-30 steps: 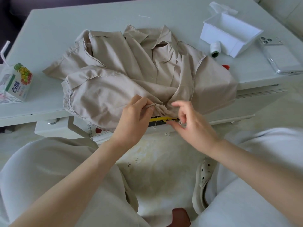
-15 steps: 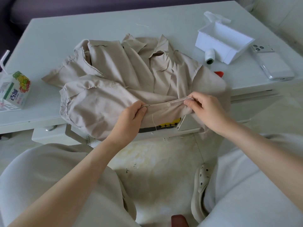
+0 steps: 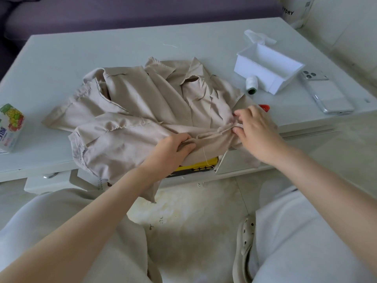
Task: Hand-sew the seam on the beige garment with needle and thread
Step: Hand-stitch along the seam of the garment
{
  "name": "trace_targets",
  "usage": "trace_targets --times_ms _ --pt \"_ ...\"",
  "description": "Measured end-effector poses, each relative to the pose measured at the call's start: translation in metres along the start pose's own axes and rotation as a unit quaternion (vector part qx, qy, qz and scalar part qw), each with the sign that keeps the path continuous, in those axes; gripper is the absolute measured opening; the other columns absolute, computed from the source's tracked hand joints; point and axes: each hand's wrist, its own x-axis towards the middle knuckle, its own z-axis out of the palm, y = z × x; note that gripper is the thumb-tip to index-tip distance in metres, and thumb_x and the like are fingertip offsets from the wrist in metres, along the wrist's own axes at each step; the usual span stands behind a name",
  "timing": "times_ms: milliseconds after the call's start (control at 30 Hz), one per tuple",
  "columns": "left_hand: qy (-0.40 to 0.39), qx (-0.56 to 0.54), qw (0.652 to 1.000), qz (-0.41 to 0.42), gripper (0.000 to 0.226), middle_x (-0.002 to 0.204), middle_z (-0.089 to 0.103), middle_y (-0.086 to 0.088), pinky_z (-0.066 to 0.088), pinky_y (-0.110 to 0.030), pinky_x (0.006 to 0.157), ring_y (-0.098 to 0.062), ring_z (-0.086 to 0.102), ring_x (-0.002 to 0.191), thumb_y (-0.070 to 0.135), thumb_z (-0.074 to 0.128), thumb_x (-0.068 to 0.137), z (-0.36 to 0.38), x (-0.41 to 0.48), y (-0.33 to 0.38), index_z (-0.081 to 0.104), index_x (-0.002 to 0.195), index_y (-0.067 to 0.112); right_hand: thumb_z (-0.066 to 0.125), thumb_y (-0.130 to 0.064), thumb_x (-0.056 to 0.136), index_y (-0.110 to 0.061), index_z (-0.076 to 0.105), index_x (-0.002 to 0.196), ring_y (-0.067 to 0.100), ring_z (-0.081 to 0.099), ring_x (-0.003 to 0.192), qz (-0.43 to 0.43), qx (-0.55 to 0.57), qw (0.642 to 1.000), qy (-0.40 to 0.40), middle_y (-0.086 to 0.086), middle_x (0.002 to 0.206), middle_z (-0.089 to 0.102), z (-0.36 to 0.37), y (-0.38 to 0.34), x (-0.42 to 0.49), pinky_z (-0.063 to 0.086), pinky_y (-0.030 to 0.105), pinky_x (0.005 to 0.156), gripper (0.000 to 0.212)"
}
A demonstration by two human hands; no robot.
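Observation:
A crumpled beige garment (image 3: 142,111) lies across the pale table (image 3: 102,50), its front part hanging over the near edge. My left hand (image 3: 171,148) grips a fold of the garment at the table's edge. My right hand (image 3: 255,129) pinches the same seam farther right, so the seam (image 3: 214,133) runs taut between the two hands. A pale thread (image 3: 205,156) dangles from the seam down past the edge. No needle is visible. A white thread spool (image 3: 252,84) lies on the table beyond my right hand.
A white open box (image 3: 267,68) and a phone (image 3: 326,94) sit at the right of the table. A juice carton (image 3: 11,127) stands at the left edge. A small red object (image 3: 265,107) peeks out behind my right hand. A yellow-black item (image 3: 195,166) shows in the drawer below.
My right hand has moved right and up along the seam, away from my left hand, stretching the fabric between them. The left hand keeps its hold on the fold.

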Motion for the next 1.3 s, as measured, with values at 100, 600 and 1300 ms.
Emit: trace_targets --times_ms 100,600,1300 --pt "0.039 -0.02 0.999 0.003 0.019 0.069 0.055 -0.006 0.032 -0.019 0.055 -0.015 0.043 0.062 0.019 0.049 0.098 0.003 0.002 0.002 0.059 0.085 0.009 0.045 0.008 0.09 -0.002 0.036 0.14 0.028 0.042 0.114 -0.025 0.063 0.997 0.021 0.016 0.127 0.04 0.005 -0.016 -0.008 0.037 0.032 0.092 0.051" --pt "0.089 -0.104 0.99 -0.028 0.024 0.059 0.046 0.005 0.03 -0.016 0.051 -0.006 0.037 0.055 0.019 0.053 0.095 0.009 -0.003 0.008 0.058 0.076 0.006 0.036 -0.031 0.099 -0.016 0.067 0.1 0.001 0.054 0.055 -0.138 0.274 0.95 0.062 -0.021 0.058 0.053 -0.003 -0.044 -0.021 0.048 0.021 0.059 0.035" --pt "0.14 -0.118 0.983 -0.029 0.012 0.073 0.062 0.007 0.039 -0.014 0.059 -0.006 0.053 0.066 0.019 0.056 0.094 0.008 0.001 0.004 0.064 0.09 0.011 0.046 -0.014 0.097 -0.02 0.036 0.089 0.019 0.055 0.058 -0.066 0.222 0.973 -0.02 -0.001 0.066 0.06 0.02 -0.058 -0.036 0.044 0.042 0.052 0.014"
